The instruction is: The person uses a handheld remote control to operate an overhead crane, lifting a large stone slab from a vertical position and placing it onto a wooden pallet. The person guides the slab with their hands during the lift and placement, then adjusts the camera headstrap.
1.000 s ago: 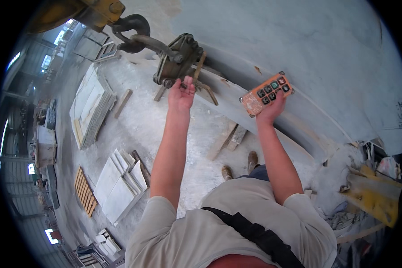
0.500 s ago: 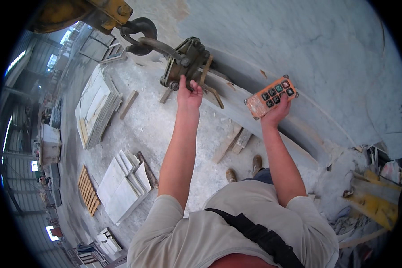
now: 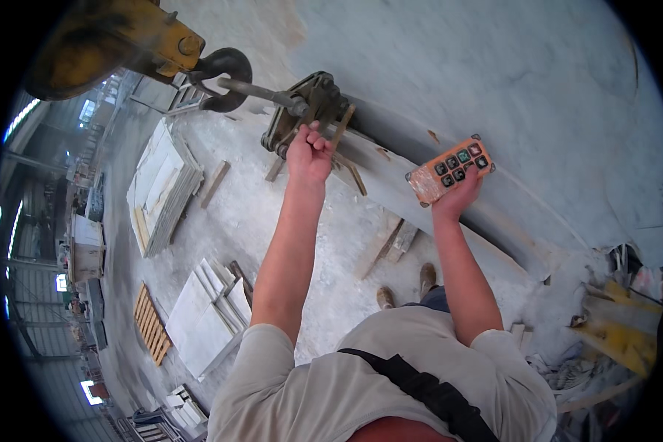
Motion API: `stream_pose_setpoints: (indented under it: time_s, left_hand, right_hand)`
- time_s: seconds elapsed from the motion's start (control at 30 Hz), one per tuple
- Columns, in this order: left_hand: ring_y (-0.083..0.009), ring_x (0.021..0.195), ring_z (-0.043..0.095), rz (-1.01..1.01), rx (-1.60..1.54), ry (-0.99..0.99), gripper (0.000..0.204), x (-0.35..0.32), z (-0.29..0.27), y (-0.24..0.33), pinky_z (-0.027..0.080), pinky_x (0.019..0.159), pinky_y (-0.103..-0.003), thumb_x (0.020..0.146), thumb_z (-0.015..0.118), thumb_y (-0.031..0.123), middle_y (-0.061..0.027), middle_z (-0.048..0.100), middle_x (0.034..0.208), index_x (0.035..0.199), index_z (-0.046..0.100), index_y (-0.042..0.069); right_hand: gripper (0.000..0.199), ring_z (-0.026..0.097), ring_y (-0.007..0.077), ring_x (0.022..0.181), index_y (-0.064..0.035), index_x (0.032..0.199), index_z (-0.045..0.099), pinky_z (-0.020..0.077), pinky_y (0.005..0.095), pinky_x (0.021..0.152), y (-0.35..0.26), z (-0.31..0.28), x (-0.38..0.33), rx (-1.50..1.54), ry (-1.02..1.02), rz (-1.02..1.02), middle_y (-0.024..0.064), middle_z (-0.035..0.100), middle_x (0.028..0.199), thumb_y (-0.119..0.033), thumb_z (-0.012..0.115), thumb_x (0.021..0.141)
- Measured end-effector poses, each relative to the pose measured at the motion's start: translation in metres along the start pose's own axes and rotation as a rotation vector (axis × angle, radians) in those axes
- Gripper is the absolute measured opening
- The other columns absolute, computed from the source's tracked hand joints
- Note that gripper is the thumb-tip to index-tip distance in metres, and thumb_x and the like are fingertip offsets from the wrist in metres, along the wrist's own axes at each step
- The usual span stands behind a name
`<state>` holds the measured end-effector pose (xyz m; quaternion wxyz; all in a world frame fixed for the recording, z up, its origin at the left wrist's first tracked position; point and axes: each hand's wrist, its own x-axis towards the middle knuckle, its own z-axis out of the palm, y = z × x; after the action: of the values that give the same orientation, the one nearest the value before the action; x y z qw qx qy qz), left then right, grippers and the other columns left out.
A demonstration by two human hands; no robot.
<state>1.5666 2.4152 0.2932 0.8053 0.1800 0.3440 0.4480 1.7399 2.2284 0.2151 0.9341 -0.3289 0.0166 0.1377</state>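
Your left hand [image 3: 309,153] is closed on the slab clamp [image 3: 307,110] just above it, its rod running up-left toward the crane hook [image 3: 225,74], while your right hand [image 3: 458,193] grips the orange remote [image 3: 449,169].

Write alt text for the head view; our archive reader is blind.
A person's left hand grips a metal lifting clamp on a stone slab's edge, hung from a yellow crane hook. The right hand holds an orange button remote. Stacked slabs lie below.
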Motion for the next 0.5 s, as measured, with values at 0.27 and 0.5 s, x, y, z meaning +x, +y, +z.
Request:
stream_pose_setpoints:
  time_s: [0.27, 0.5]
  left_hand:
    - [-0.0072, 0.049, 0.037, -0.023, 0.070, -0.001, 0.022, 0.016, -0.017, 0.000, 0.039, 0.055, -0.026, 0.098, 0.040, 0.022, 0.0065, 0.038, 0.059, 0.097, 0.052, 0.004]
    - [-0.0080, 0.049, 0.037, 0.001, -0.015, 0.000, 0.020, 0.012, -0.006, -0.003, 0.037, 0.053, -0.026, 0.097, 0.041, 0.023, 0.0051, 0.040, 0.059, 0.093, 0.051, 0.006]
  right_hand:
    - [0.031, 0.060, 0.0156, 0.090, -0.0052, 0.114, 0.048, 0.0508, 0.0307, 0.075, 0.003, -0.004, 0.000, 0.126, -0.063, 0.152, 0.0042, 0.057, 0.103, -0.025, 0.049, 0.090]
    - [0.044, 0.055, 0.0237, 0.106, -0.0050, 0.125, 0.045, 0.0479, 0.0383, 0.087, -0.012, 0.011, -0.011, -0.018, -0.051, 0.194, 0.0095, 0.052, 0.120, -0.034, 0.042, 0.092]
